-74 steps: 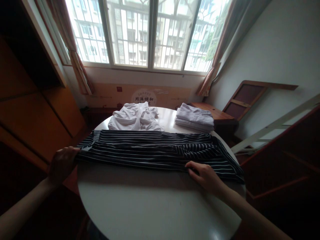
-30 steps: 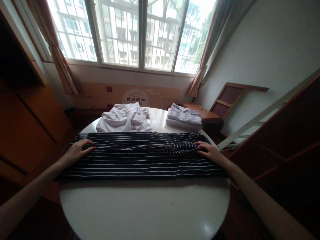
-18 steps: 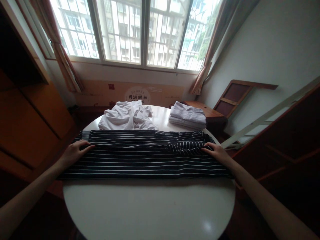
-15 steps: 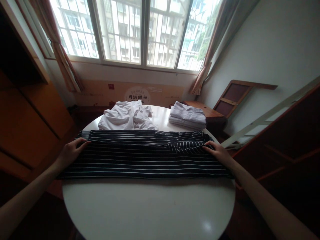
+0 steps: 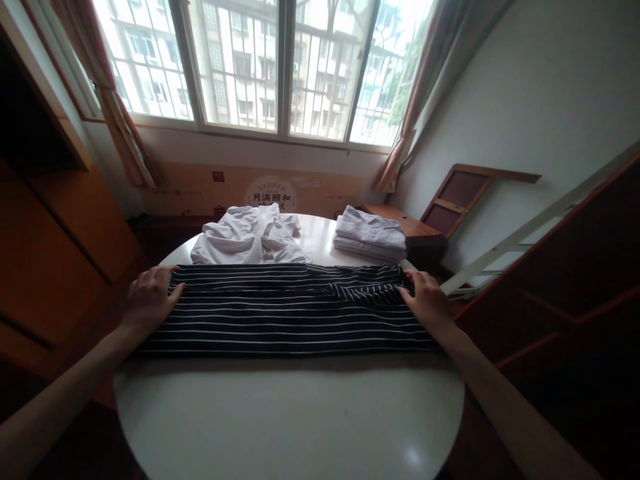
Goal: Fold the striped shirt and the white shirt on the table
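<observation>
A black garment with thin white stripes [image 5: 280,313] lies folded into a long band across the round white table [image 5: 295,413]. Its exact kind cannot be told. My left hand [image 5: 150,297] grips the left end, thumb on the cloth and fingers by the far edge. At the opposite end my right hand [image 5: 427,300] holds the cloth between thumb and fingers, beside a gathered, bunched patch. Behind the striped cloth lies a loosely crumpled white garment [image 5: 245,237]. Neatly folded white clothes [image 5: 370,233] are stacked to its right.
A wooden side table [image 5: 410,223] stands beyond the stack, with a wooden chair back [image 5: 457,197] near the wall. Orange-brown cabinets [image 5: 60,247] are on the left. At right are a pale ladder-like frame [image 5: 520,243] and dark wooden panels. Barred windows fill the back.
Both hands have shifted their hold, with fingers now spread over the far layer at each end. The pale patch at the left end is now covered. The view has moved slightly.
</observation>
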Tool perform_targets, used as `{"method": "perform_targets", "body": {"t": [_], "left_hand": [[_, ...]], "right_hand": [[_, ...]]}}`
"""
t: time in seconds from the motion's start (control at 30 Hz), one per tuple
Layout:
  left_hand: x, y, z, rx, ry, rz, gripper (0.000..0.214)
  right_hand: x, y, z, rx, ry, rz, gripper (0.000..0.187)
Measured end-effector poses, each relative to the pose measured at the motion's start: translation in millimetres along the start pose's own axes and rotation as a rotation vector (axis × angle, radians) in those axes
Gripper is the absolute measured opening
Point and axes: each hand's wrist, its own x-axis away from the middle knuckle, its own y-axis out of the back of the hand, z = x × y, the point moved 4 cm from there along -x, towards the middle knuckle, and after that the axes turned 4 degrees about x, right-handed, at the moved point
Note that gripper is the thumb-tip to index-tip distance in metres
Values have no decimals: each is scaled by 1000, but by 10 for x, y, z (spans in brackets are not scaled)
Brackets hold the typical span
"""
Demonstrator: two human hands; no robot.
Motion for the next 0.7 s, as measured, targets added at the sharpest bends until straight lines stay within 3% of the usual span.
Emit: {"method": "perform_targets", "body": {"t": [0.07,0.1,0.2,0.3,0.37,0.47,0.6,0.7], "left_hand": [[57,50,-349,109,-165,-46,44],[96,67,-545,184,-253,-61,44],[238,-18,-1065,262,-482,56,47],[324,-254,-1211,208,-534,224,50],[318,-427,-1068,170,-474,325,52],[255,-583,-663,121,-347,400,55],[181,-595,-73,64,-173,394,57],[162,-559,286,22,-9,381,58]], "right_hand": [[40,71,382,-104,96,-14,33],[76,68,608,-179,168,29,34],[251,-75,1262,-320,450,256,39],[375,-310,1518,-312,570,419,46],[367,-456,1419,-286,565,474,50],[253,-603,969,-194,480,482,50],[121,-666,216,13,273,428,47],[125,-653,-97,145,201,384,45]]}}
